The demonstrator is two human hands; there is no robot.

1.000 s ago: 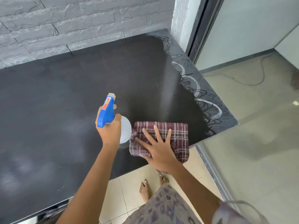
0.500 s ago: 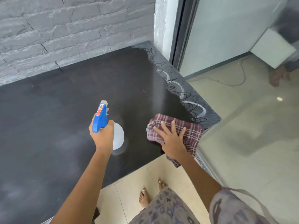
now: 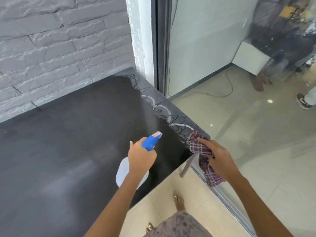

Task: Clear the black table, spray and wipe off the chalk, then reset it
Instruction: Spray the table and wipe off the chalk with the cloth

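1. left grip (image 3: 141, 157) is curled round the spray bottle (image 3: 150, 142), above the black tabletop (image 3: 68, 134).
2. right grip (image 3: 217, 155) clutches the plaid cloth (image 3: 198, 147) at the tabletop's near right corner, beside chalk scribbles (image 3: 164, 110).

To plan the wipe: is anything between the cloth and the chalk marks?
Nothing visible. The right hand holds the cloth at the near right corner of the table, beside the chalk marks along that edge.
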